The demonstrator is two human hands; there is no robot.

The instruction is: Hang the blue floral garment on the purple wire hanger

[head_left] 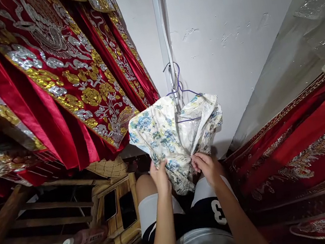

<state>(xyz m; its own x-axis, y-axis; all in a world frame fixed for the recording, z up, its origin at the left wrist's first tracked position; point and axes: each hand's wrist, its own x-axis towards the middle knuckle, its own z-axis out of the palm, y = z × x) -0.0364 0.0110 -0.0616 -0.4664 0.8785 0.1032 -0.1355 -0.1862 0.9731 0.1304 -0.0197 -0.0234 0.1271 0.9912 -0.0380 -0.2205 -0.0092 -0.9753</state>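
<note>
A white blouse with blue and yellow flowers (162, 134) hangs in front of me on a thin purple wire hanger (178, 83). The hanger's hook is caught on a white strap or strip (163, 28) running down the wall. My left hand (160, 175) grips the blouse's lower left side, thumb on the front and fingers mostly behind the cloth. At the front opening's lower end, my right hand (202, 165) pinches the edge of the blouse between thumb and fingers. The neckline gapes above that hand, showing the pale inside.
Red satin hangings with gold and silver sequins (91, 96) fill the left. A bamboo chair (83, 183) beside me bears two dark phones (128, 209) and a bottle (85, 238). More red embroidered cloth (301, 150) stands at right, by a white wall (220, 15).
</note>
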